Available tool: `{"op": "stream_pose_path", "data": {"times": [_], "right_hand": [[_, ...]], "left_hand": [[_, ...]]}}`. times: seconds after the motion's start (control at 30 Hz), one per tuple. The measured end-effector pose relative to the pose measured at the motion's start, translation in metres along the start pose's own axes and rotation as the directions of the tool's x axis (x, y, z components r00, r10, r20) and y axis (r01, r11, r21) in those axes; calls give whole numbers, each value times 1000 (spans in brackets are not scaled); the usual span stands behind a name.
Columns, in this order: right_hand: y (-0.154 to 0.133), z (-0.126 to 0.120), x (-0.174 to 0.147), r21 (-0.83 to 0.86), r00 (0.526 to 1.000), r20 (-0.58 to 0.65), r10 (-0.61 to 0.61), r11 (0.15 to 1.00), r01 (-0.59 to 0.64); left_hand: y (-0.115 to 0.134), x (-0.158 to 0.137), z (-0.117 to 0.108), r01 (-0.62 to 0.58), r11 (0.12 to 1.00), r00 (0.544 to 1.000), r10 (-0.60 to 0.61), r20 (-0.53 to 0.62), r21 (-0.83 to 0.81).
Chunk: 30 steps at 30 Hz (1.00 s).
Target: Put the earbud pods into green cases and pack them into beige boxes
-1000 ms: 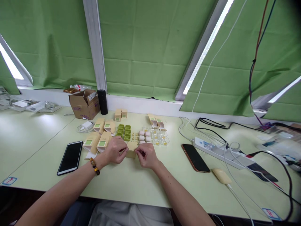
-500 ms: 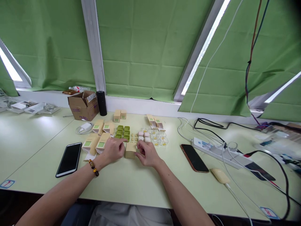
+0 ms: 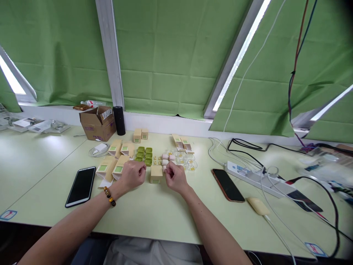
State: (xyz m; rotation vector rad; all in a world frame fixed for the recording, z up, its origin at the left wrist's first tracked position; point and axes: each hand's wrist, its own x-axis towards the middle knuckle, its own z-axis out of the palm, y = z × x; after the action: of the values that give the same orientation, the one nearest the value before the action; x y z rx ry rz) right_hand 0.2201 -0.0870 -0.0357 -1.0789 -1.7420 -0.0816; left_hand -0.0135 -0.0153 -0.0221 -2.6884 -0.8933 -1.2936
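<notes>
A small closed kraft cardboard box (image 3: 156, 173) stands on the table between my two hands, a green square on its near face. My left hand (image 3: 134, 174) rests as a loose fist left of it, apart from the box. Curled close to its right side is my right hand (image 3: 175, 177), with no object showing in its fingers. Behind are green square cups (image 3: 148, 155), tiny yellowish pieces (image 3: 157, 160), pale pink rounded pieces (image 3: 164, 162) and clear containers with yellow spots (image 3: 190, 162). Opened kraft boxes (image 3: 118, 168) lie beside my left hand.
Two closed small boxes (image 3: 137, 135) and opened ones (image 3: 182, 142) stand farther back. A white-edged phone (image 3: 81, 187) lies left. To the right are another phone (image 3: 228, 185), a cream oval device (image 3: 258, 206), a power strip (image 3: 253, 178) and loose cables. A carton (image 3: 98, 124) stands back left.
My hands have come away from the small box, which now sits slightly farther right and turned, its green square showing. The left forefinger has curled in; my right hand has shifted right.
</notes>
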Motion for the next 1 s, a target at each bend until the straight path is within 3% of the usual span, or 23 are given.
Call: {"op": "stream_pose_path", "data": {"times": [0.27,0.53,0.73,1.0], "right_hand": [[1,3,-1,-57,1000,-16,4,998,-5],[7,6,-2,-187,972,-215,99,972,-140],[5,8,-3,-153,951,-280,133,971,-181],[-5,15,-5,-99,939,-340,49,991,-88]], "left_hand": [[0,0,2,-27,1000,999,27,-18,-1],[4,1,-1,-41,999,999,41,-1,-16],[29,9,-12,-44,999,981,48,187,-27],[40,17,-14,-92,995,893,70,445,27]]}}
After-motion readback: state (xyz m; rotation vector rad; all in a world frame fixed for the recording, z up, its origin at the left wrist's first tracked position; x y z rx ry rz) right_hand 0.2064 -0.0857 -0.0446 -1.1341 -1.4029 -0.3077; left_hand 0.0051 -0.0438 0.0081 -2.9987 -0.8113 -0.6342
